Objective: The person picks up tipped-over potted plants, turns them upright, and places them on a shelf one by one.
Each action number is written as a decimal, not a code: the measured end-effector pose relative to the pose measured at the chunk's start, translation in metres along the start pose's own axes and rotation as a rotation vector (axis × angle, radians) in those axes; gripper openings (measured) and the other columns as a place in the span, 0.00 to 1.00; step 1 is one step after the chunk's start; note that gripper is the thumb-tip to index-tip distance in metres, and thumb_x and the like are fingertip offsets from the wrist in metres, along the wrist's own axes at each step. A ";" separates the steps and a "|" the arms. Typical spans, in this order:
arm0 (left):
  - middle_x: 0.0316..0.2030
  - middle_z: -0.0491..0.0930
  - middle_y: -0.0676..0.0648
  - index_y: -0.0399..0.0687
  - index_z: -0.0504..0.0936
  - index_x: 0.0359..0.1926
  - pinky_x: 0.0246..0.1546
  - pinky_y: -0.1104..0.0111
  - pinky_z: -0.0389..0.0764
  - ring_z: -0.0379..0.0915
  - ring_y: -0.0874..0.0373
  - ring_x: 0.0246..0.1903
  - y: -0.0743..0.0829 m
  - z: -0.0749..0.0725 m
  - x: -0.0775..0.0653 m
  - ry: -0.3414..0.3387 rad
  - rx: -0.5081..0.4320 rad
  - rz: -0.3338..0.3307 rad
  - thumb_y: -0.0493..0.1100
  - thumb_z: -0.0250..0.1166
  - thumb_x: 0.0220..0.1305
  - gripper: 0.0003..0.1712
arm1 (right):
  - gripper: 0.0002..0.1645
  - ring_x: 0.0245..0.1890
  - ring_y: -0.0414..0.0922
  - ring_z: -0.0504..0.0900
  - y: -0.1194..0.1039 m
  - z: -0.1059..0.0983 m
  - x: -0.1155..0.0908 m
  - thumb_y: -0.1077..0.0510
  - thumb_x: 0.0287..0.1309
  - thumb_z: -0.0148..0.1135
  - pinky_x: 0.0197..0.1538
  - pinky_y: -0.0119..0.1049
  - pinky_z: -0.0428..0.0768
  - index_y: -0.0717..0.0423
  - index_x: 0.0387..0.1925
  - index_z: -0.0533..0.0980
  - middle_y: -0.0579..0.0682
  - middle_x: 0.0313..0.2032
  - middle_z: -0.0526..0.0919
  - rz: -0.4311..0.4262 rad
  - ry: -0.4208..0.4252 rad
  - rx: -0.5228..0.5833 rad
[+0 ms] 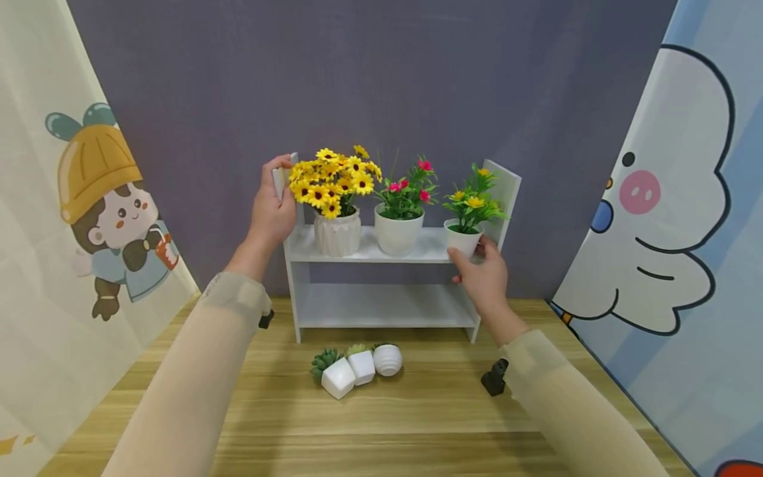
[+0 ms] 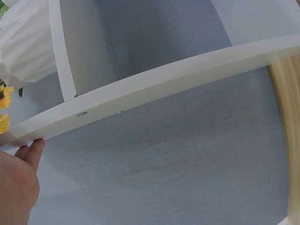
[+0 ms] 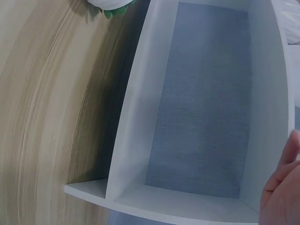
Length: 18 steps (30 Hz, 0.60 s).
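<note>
At the right end of the upper board of a white two-tier shelf (image 1: 381, 308), my right hand (image 1: 484, 275) grips a small white pot (image 1: 461, 244) of yellow flowers between thumb and fingers. My left hand (image 1: 275, 209) holds the top of the shelf's left side panel (image 1: 278, 180). In the left wrist view, its fingers (image 2: 33, 153) wrap the panel's edge. Beside it stands a ribbed white pot (image 1: 338, 233) of yellow daisy-like flowers. A white pot (image 1: 399, 230) of pink-red flowers occupies the middle. The right wrist view shows only part of my right hand (image 3: 281, 194), its pot out of frame.
Three small white succulent pots (image 1: 361, 368) lie tipped over together on the wooden table (image 1: 429, 424) in front of the shelf. A dark grey curtain (image 1: 381, 79) hangs behind. Cartoon-printed sheets (image 1: 673, 199) flank the table on both sides.
</note>
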<state>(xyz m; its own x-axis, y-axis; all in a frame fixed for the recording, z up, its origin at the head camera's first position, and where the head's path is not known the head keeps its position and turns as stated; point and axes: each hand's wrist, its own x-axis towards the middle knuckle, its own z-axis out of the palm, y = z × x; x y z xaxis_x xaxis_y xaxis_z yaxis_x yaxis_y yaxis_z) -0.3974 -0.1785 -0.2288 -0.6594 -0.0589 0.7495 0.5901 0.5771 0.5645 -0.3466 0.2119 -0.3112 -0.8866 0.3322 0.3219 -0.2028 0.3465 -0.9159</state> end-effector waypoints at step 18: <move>0.83 0.65 0.52 0.54 0.63 0.75 0.24 0.66 0.63 0.56 0.56 0.21 -0.001 0.000 -0.001 0.008 -0.020 0.016 0.40 0.46 0.85 0.23 | 0.48 0.15 0.35 0.77 0.005 0.018 0.010 0.45 0.68 0.75 0.23 0.28 0.80 0.50 0.83 0.65 0.56 0.73 0.79 0.005 0.110 -0.034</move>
<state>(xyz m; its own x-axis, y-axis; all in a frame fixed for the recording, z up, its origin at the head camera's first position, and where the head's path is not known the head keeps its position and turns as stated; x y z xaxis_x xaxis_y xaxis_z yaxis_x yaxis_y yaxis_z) -0.3973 -0.1793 -0.2297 -0.6464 -0.0566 0.7609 0.6097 0.5612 0.5597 -0.3635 0.2013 -0.3171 -0.8360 0.4282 0.3431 -0.1824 0.3729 -0.9098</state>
